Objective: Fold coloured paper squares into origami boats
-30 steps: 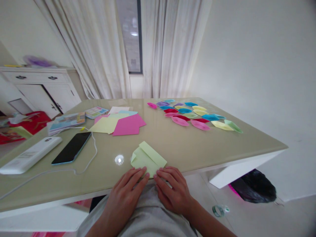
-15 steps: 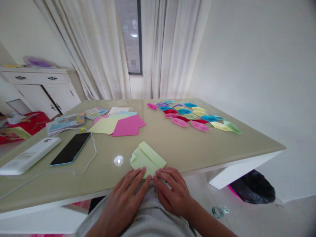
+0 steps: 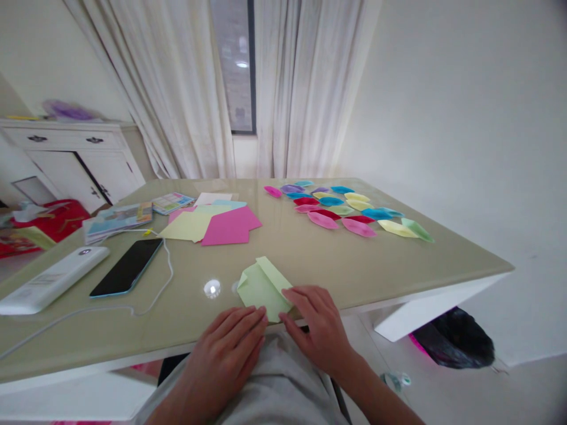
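Observation:
A light green sheet of folded paper lies near the table's front edge, with a folded strip along its upper right side and a small turned-in corner at the left. My left hand rests flat, its fingers together and stretched out over the paper's lower left edge. At the paper's right corner is my right hand, its fingertips on top of the folded strip and its thumb at the lower edge, with the corner between them.
Coloured paper sheets lie farther back, beside booklets. A phone, a white power bank and a cable are at left. Several folded paper boats stand at the back right. A black bag sits on the floor.
My right hand has moved from the paper's bottom edge up to its right corner, fingers and thumb now apart around it. The paper has turned slightly; my left hand stays at the bottom edge.

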`<state>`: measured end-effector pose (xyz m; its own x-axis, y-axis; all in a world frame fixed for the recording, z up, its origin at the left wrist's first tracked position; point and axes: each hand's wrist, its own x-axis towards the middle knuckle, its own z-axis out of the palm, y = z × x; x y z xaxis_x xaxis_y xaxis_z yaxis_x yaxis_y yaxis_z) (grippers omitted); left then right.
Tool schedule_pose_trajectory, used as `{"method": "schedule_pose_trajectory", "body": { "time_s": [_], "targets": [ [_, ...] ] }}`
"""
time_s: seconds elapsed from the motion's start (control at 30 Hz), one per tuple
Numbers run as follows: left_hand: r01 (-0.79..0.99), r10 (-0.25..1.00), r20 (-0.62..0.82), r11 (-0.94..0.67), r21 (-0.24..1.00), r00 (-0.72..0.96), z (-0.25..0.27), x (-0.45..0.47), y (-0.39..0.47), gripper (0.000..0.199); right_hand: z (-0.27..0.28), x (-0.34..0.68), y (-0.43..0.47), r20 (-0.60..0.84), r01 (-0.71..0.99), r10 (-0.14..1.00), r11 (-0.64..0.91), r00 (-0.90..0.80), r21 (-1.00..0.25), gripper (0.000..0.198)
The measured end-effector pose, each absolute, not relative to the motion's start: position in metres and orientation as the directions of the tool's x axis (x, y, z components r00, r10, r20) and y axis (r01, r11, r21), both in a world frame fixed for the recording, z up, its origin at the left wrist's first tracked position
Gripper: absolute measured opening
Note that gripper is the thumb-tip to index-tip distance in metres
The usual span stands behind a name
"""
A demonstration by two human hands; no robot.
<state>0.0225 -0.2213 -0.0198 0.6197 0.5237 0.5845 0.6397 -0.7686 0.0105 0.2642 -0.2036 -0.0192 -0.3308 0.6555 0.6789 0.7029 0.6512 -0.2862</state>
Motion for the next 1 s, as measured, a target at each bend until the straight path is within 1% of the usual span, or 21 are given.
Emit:
{"method": "schedule_pose_trajectory", "body": {
  "time_s": [0.1, 0.17, 0.23, 0.3, 0.37, 0.43, 0.53, 0.6, 0.63, 0.7, 0.77, 0.83, 0.9, 1.0],
  "targets": [
    [0.633, 0.546, 0.535, -0.773, 0.027, 0.644, -0.023, 0.01, -0.22, 0.036, -0.011, 0.267, -0.187, 0.606, 0.748, 0.732, 0.583, -0.312, -0.318, 0.034],
    [0.626, 0.547, 0.529, -0.779, 0.038, 0.649, -0.022, 0.003, -0.22, 0.036, -0.01, 0.268, -0.18, 0.586, 0.756, 0.747, 0.57, -0.314, -0.321, 0.034],
    [0.62, 0.546, 0.542, -0.783, 0.058, 0.639, -0.02, -0.001, -0.218, 0.031, -0.01, 0.271, -0.179, 0.598, 0.751, 0.732, 0.584, -0.325, -0.308, 0.033],
    [0.621, 0.558, 0.554, -0.779, 0.091, 0.618, -0.019, -0.005, -0.215, 0.026, -0.011, 0.276, -0.181, 0.602, 0.724, 0.707, 0.626, -0.37, -0.29, 0.028],
    [0.629, 0.571, 0.57, -0.768, 0.119, 0.591, -0.018, -0.01, -0.21, 0.021, -0.011, 0.282, -0.186, 0.575, 0.683, 0.687, 0.675, -0.444, -0.28, 0.021],
    [0.649, 0.58, 0.59, -0.751, 0.12, 0.562, -0.017, -0.016, -0.204, 0.016, -0.009, 0.288, -0.19, 0.538, 0.649, 0.677, 0.706, -0.503, -0.283, 0.016],
    [0.708, 0.593, 0.615, -0.702, 0.078, 0.52, -0.016, -0.02, -0.198, 0.014, -0.007, 0.292, -0.196, 0.517, 0.618, 0.655, 0.737, -0.551, -0.275, 0.029],
    [0.732, 0.577, 0.638, -0.681, 0.03, 0.51, -0.016, -0.015, -0.198, 0.019, -0.008, 0.292, -0.199, 0.518, 0.607, 0.638, 0.752, -0.57, -0.259, 0.03],
    [0.725, 0.551, 0.651, -0.688, 0.001, 0.522, -0.016, -0.009, -0.2, 0.023, -0.008, 0.291, -0.2, 0.513, 0.602, 0.631, 0.758, -0.582, -0.25, 0.03],
    [0.672, 0.481, 0.661, -0.739, -0.048, 0.576, -0.018, 0.004, -0.206, 0.032, -0.01, 0.289, -0.201, 0.501, 0.594, 0.617, 0.771, -0.607, -0.23, 0.035],
    [0.612, 0.437, 0.65, -0.789, -0.056, 0.622, -0.021, 0.016, -0.213, 0.034, -0.012, 0.288, -0.2, 0.505, 0.584, 0.599, 0.784, -0.621, -0.21, 0.037],
    [0.604, 0.455, 0.628, -0.796, -0.03, 0.631, -0.023, 0.022, -0.217, 0.034, -0.014, 0.287, -0.199, 0.533, 0.572, 0.586, 0.791, -0.61, -0.217, 0.027],
    [0.607, 0.482, 0.596, -0.795, -0.011, 0.642, -0.024, 0.022, -0.217, 0.034, -0.014, 0.288, -0.197, 0.556, 0.553, 0.585, 0.795, -0.59, -0.249, 0.017],
    [0.593, 0.488, 0.555, -0.805, -0.011, 0.674, -0.024, 0.015, -0.215, 0.037, -0.011, 0.286, -0.195, 0.543, 0.53, 0.593, 0.797, -0.595, -0.289, 0.01]
  ]
}}
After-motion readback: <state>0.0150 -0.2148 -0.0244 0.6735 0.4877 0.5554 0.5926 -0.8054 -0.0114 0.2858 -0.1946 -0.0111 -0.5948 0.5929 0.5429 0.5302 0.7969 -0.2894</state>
